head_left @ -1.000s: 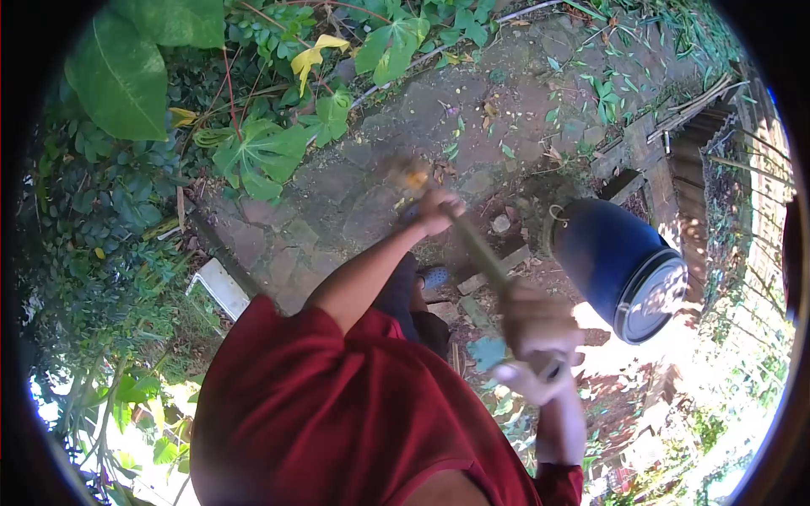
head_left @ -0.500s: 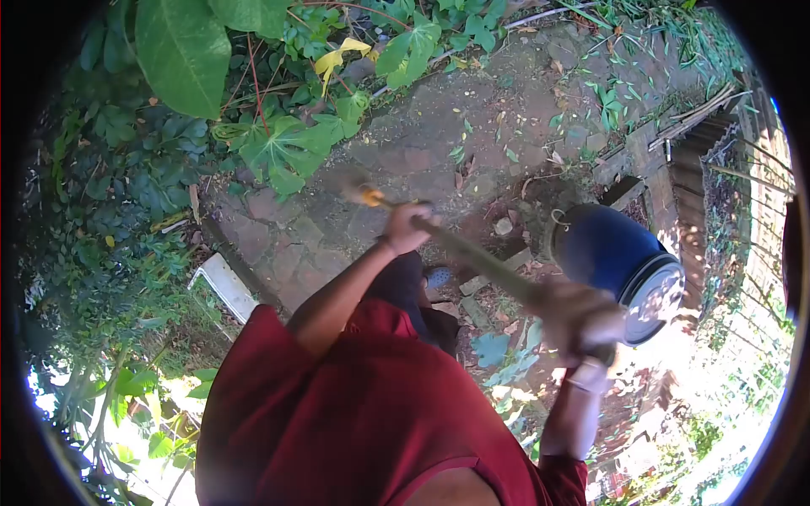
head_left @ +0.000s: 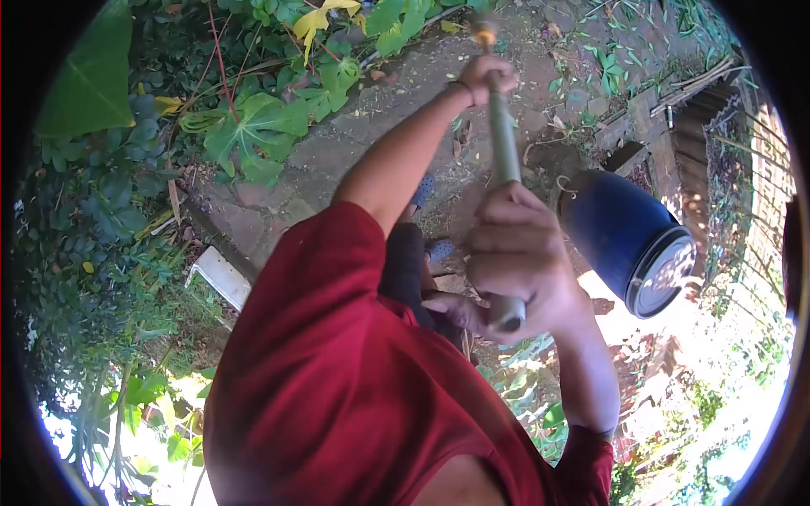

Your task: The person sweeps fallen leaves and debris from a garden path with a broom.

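A long grey-green pole [head_left: 504, 139] runs up and away from me, with an orange collar [head_left: 485, 37] near its far end. What is fixed beyond that collar is blurred, so the kind of tool cannot be made out. My left hand [head_left: 488, 80] is wrapped round the pole near the far end, arm stretched out. Closer to me, my right hand [head_left: 521, 253] grips the near part of it, and the hollow butt end sticks out below my fingers. Under the pole are my feet in grey-blue perforated clogs [head_left: 439, 250].
A blue barrel [head_left: 614, 228] with a lid lies tilted on the right, beside wooden boards [head_left: 662, 169]. Leafy plants [head_left: 261, 126] crowd the left and top. A white slab-like object [head_left: 221, 277] rests at the left edge of the paved ground [head_left: 354, 169].
My left hand and the pole's far end have swung up and right, away from me. My right hand has moved left, and the pole now points nearly straight ahead.
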`<action>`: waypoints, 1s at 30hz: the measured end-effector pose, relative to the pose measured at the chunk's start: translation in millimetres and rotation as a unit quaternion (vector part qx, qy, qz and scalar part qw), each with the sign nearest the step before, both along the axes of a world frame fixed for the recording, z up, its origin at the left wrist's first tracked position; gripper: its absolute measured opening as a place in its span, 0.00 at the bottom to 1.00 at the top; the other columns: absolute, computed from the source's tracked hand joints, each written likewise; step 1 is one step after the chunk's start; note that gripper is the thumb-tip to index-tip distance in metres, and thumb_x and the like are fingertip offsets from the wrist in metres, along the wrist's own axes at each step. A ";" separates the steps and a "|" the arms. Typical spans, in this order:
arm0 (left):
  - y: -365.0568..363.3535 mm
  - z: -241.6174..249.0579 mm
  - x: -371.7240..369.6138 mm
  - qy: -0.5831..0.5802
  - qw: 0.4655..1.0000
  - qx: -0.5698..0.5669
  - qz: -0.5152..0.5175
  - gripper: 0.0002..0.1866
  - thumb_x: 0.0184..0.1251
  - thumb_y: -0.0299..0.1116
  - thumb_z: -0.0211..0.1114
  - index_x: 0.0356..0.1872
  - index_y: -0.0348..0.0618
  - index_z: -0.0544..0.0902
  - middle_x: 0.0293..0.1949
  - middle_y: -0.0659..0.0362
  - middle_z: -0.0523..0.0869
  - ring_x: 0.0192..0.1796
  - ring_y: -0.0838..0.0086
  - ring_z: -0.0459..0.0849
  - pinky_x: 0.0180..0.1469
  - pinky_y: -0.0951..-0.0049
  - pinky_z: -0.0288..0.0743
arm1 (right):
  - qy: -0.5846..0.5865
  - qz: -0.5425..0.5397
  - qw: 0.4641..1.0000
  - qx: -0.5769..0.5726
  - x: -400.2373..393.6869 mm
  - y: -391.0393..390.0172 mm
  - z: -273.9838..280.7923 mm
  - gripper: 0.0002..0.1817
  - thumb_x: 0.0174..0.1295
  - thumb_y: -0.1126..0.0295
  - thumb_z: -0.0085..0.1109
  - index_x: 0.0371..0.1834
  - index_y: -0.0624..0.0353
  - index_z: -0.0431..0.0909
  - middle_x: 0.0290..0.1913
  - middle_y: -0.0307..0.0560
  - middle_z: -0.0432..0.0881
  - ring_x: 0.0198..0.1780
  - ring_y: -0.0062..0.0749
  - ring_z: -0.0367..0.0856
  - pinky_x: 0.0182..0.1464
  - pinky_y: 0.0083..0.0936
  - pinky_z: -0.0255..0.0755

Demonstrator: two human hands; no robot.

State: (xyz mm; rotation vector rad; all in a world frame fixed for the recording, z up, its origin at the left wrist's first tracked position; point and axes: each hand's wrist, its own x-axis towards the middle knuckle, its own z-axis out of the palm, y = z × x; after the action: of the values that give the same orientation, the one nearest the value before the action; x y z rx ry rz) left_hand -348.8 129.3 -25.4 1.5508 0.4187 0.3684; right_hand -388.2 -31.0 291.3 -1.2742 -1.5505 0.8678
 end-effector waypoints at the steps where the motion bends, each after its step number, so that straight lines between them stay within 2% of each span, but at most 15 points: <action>1: -7.1 16.1 23.4 0.003 0.999 0.030 -0.022 0.20 0.62 0.36 0.69 0.15 0.47 0.70 0.19 0.65 0.75 0.28 0.76 0.76 0.40 0.71 0.77 | -0.047 -0.032 0.998 0.038 3.5 -0.3 8.6 0.25 0.50 0.62 0.74 0.10 0.53 0.64 0.15 0.36 0.67 0.22 0.31 0.68 0.33 0.29 0.63; 2: -16.6 26.9 30.5 0.014 0.997 0.057 -0.043 0.21 0.63 0.39 0.69 0.16 0.45 0.68 0.20 0.64 0.75 0.28 0.77 0.77 0.41 0.71 0.79 | -0.086 -0.062 0.992 0.073 6.2 -4.1 20.0 0.27 0.51 0.60 0.74 0.08 0.51 0.62 0.14 0.34 0.64 0.21 0.31 0.66 0.32 0.30 0.63; 5: -54.9 56.9 2.4 -0.031 0.998 0.045 -0.031 0.22 0.63 0.38 0.68 0.16 0.43 0.67 0.22 0.62 0.75 0.28 0.74 0.76 0.39 0.69 0.74 | -0.023 -0.096 0.993 0.068 39.5 -33.8 66.6 0.26 0.49 0.55 0.76 0.09 0.47 0.65 0.17 0.32 0.72 0.21 0.25 0.69 0.29 0.25 0.61; 7: -67.5 83.4 -58.7 0.009 0.984 0.178 -0.010 0.22 0.64 0.38 0.67 0.16 0.43 0.67 0.21 0.60 0.74 0.25 0.72 0.73 0.36 0.68 0.69 | 0.095 -0.068 0.991 0.067 64.3 -60.8 68.6 0.25 0.54 0.51 0.72 0.11 0.46 0.68 0.17 0.31 0.71 0.22 0.24 0.70 0.32 0.29 0.63; 8: -71.6 90.9 -93.0 -0.018 0.988 0.152 0.024 0.22 0.63 0.38 0.67 0.15 0.43 0.68 0.20 0.59 0.72 0.24 0.70 0.70 0.34 0.66 0.67 | 0.158 -0.053 0.984 0.065 71.5 -71.4 65.2 0.24 0.57 0.50 0.70 0.12 0.46 0.69 0.17 0.30 0.71 0.23 0.23 0.71 0.34 0.31 0.63; 11: -68.3 56.7 -220.1 0.156 0.963 0.208 0.065 0.23 0.63 0.38 0.66 0.14 0.41 0.67 0.16 0.55 0.70 0.23 0.67 0.69 0.31 0.66 0.66 | 0.250 -0.100 0.963 -0.017 26.9 -63.3 19.0 0.23 0.55 0.57 0.68 0.12 0.52 0.65 0.17 0.35 0.67 0.23 0.32 0.69 0.36 0.35 0.64; 14: -57.4 14.5 -324.4 0.296 0.935 0.166 0.100 0.20 0.61 0.37 0.65 0.13 0.40 0.70 0.16 0.53 0.73 0.23 0.67 0.75 0.30 0.63 0.69 | 0.278 -0.055 0.956 -0.072 -30.8 -36.5 -30.0 0.22 0.52 0.65 0.69 0.13 0.57 0.63 0.17 0.40 0.64 0.23 0.38 0.68 0.37 0.37 0.66; 17: -38.5 -14.6 -300.7 0.251 0.953 0.166 0.027 0.20 0.60 0.37 0.66 0.13 0.40 0.70 0.16 0.53 0.73 0.23 0.68 0.75 0.31 0.63 0.69 | 0.242 -0.032 0.968 -0.058 -48.0 -10.3 -16.5 0.18 0.47 0.72 0.69 0.13 0.57 0.66 0.17 0.41 0.67 0.23 0.38 0.69 0.35 0.34 0.65; 19: -31.4 -7.5 -206.8 0.092 0.985 0.116 0.085 0.19 0.58 0.38 0.66 0.14 0.40 0.71 0.17 0.58 0.74 0.24 0.70 0.73 0.31 0.66 0.69 | 0.177 -0.051 0.983 -0.007 -33.6 -4.9 11.0 0.15 0.45 0.70 0.71 0.14 0.57 0.71 0.17 0.41 0.71 0.23 0.37 0.70 0.34 0.31 0.64; 21: -17.3 14.1 -119.9 0.063 0.985 0.149 0.055 0.18 0.58 0.38 0.66 0.14 0.42 0.72 0.19 0.60 0.75 0.26 0.72 0.74 0.34 0.68 0.72 | 0.047 -0.050 0.998 0.012 -21.2 -5.7 30.6 0.27 0.52 0.59 0.71 0.09 0.55 0.62 0.13 0.41 0.64 0.20 0.39 0.68 0.35 0.40 0.72; 22: -15.8 18.9 -84.1 0.015 0.998 0.058 0.021 0.19 0.59 0.37 0.67 0.14 0.44 0.70 0.18 0.60 0.74 0.26 0.74 0.74 0.34 0.69 0.72 | 0.010 -0.054 0.998 0.019 -21.1 -10.9 38.5 0.27 0.52 0.57 0.71 0.09 0.55 0.62 0.13 0.40 0.63 0.20 0.38 0.67 0.34 0.39 0.72; 23: -19.0 39.2 -60.6 -0.024 0.996 0.088 0.010 0.20 0.60 0.35 0.67 0.15 0.43 0.68 0.17 0.62 0.71 0.24 0.77 0.71 0.33 0.70 0.70 | -0.027 -0.060 0.998 0.025 -21.0 -16.2 46.3 0.28 0.53 0.56 0.71 0.09 0.54 0.62 0.13 0.39 0.63 0.19 0.37 0.66 0.33 0.38 0.71; 27: -57.9 88.8 -62.3 -0.068 0.989 0.128 0.004 0.20 0.62 0.31 0.66 0.15 0.43 0.66 0.16 0.64 0.69 0.23 0.80 0.68 0.30 0.74 0.68 | 0.077 -0.098 0.991 0.044 -1.0 -54.9 90.5 0.25 0.58 0.53 0.68 0.12 0.48 0.65 0.16 0.31 0.64 0.22 0.29 0.65 0.39 0.38 0.68; 29: -71.3 98.7 -106.7 0.035 0.994 0.100 -0.019 0.23 0.65 0.33 0.66 0.13 0.45 0.65 0.15 0.64 0.69 0.23 0.82 0.66 0.31 0.74 0.67 | 0.162 -0.104 0.981 0.011 22.4 -72.7 98.9 0.22 0.61 0.51 0.64 0.16 0.43 0.67 0.19 0.27 0.66 0.25 0.24 0.67 0.44 0.38 0.64; 30: -74.4 93.7 -135.8 0.074 0.992 0.100 -0.029 0.23 0.66 0.33 0.66 0.13 0.43 0.68 0.15 0.63 0.70 0.23 0.81 0.65 0.30 0.72 0.64 | 0.204 -0.137 0.969 0.015 22.5 -74.7 85.9 0.22 0.61 0.54 0.62 0.15 0.47 0.65 0.18 0.31 0.68 0.23 0.27 0.67 0.42 0.36 0.66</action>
State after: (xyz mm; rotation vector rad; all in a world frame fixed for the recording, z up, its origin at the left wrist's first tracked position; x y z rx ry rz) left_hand -484.6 54.9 68.3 1.7901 0.4623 0.2571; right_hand -365.6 -105.7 377.2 -1.1651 -1.0333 0.8590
